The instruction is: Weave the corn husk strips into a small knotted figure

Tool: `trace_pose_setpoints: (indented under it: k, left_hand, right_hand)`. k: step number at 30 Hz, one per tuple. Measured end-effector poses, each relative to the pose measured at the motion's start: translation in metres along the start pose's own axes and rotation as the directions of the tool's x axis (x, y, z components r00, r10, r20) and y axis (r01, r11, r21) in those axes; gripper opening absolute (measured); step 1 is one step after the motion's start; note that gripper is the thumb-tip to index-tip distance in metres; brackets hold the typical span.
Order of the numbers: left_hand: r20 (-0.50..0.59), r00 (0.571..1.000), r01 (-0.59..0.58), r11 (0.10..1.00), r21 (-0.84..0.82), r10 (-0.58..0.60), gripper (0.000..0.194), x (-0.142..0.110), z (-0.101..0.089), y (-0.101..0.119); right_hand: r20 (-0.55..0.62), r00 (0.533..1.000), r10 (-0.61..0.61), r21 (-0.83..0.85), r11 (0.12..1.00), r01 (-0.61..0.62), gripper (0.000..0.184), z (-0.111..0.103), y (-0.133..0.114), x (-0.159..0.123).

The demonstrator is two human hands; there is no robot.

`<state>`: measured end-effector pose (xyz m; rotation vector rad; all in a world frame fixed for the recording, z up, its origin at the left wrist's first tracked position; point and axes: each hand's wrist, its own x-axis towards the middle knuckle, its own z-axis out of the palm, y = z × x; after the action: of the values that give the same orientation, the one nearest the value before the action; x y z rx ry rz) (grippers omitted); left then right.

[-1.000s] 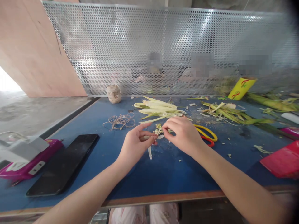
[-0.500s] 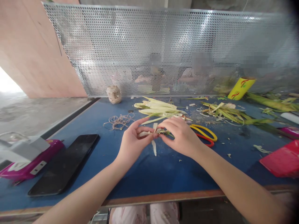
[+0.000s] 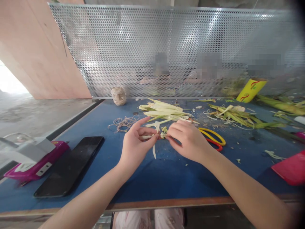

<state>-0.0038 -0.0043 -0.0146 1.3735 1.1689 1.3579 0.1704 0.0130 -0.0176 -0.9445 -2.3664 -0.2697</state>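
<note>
Pale corn husk strips (image 3: pixel 154 151) are pinched between the thumb and fingers of my left hand (image 3: pixel 136 140), its index finger stretched out above. One strip end hangs down, and another points up. A small knobbly green-and-white husk piece (image 3: pixel 164 130) sits between my two hands, joined to these strips. My right hand (image 3: pixel 187 136) is closed with its fingertips at the right edge of this piece; its grip is partly hidden. Just beyond the hands lies a pile of corn husks (image 3: pixel 162 109). Scissors with yellow and red handles (image 3: pixel 215 135) lie partly behind my right hand.
A black phone (image 3: pixel 71 167) and a purple power strip (image 3: pixel 51 162) lie left on the blue table. Tangled twine (image 3: pixel 124 123), a whitish roll (image 3: pixel 118 96), a yellow tube (image 3: pixel 251 90), more husks (image 3: pixel 234 116) and a red box (image 3: pixel 290 168) surround the hands. A perforated metal screen (image 3: pixel 147 47) stands behind.
My right fingers have shifted slightly away from the left ones, so more of the knobbly green piece shows. The upright strip end stands higher. The whole view has moved a little.
</note>
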Motion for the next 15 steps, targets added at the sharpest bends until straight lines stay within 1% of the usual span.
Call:
trace_pose_setpoints:
  k: [2,3,4,6,8,9,11,13,15]
  left_hand:
    - [0.041,0.999,0.032,0.999,-0.024,-0.031,0.062,0.0,0.0,0.0]
    - [0.062,0.997,0.039,0.998,-0.04,-0.037,0.064,-0.001,0.001,0.0]
    - [0.076,0.996,0.043,0.997,-0.06,-0.039,0.067,-0.001,0.001,0.001]
    - [0.103,0.993,0.059,0.995,-0.077,-0.051,0.067,-0.003,0.002,0.001]
    - [0.113,0.993,0.02,0.999,-0.042,-0.015,0.062,-0.005,0.003,0.0]
    - [0.113,0.994,-0.007,1.0,-0.019,0.009,0.06,-0.006,0.003,0.0]
    - [0.124,0.991,-0.051,0.998,0.031,0.047,0.057,-0.008,0.003,-0.001]
    - [0.14,0.988,-0.073,0.995,0.068,0.063,0.055,-0.009,0.003,-0.001]
    - [0.143,0.987,-0.09,0.993,0.082,0.078,0.052,-0.011,0.003,-0.001]
  right_hand:
    - [0.04,0.997,0.066,0.158,0.985,-0.071,0.009,0.002,-0.002,-0.001]
    - [0.066,0.992,0.108,0.26,0.958,-0.122,0.006,0.004,-0.004,-0.002]
    - [0.096,0.984,0.149,0.365,0.915,-0.175,0.008,0.005,-0.006,-0.003]
    - [0.171,0.96,0.223,0.552,0.785,-0.281,0.022,0.009,-0.009,-0.004]
    - [0.22,0.942,0.253,0.682,0.651,-0.334,0.026,0.012,-0.011,-0.004]
    - [0.232,0.939,0.253,0.721,0.603,-0.34,0.025,0.013,-0.011,-0.004]
    - [0.239,0.94,0.243,0.763,0.552,-0.337,0.024,0.014,-0.01,-0.003]
    - [0.229,0.946,0.228,0.776,0.544,-0.319,0.024,0.015,-0.008,-0.002]
    - [0.182,0.957,0.225,0.784,0.554,-0.28,0.026,0.015,-0.007,-0.002]
